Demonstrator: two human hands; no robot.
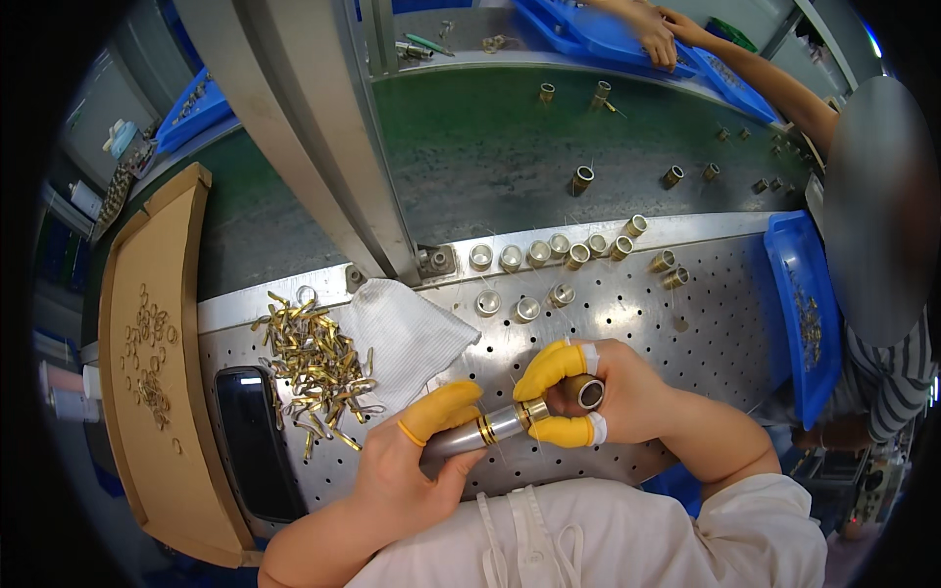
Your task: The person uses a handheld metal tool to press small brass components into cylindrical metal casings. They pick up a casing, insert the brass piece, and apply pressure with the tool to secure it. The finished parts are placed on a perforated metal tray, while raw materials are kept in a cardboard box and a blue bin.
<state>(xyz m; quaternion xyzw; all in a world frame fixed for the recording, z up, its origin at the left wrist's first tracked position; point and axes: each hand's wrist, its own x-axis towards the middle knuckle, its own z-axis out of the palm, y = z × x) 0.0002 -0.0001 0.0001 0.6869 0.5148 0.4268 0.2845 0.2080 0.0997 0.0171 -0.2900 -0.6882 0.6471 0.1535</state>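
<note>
My left hand (407,465), with yellow finger covers, is closed around a silver metal rod (459,440) that bears gold rings near its right end. My right hand (632,392), also in yellow finger covers, is closed on a short metal sleeve (590,393), its open end facing up. Its covered fingertips meet the gold-coloured end (534,410) of the rod. Thin wires or threads stick out near this end. Left of my hands lies a heap of small gold metal pieces (312,358), beside a pale striped cloth (407,338).
Several metal sleeves (527,310) stand on the perforated metal table (706,323). More are on the green belt (470,137). A phone (255,441) and a cardboard tray (162,470) of rings lie left. A metal post (304,127) rises behind. A blue tray (818,377) and a co-worker's hands (647,29) are beyond.
</note>
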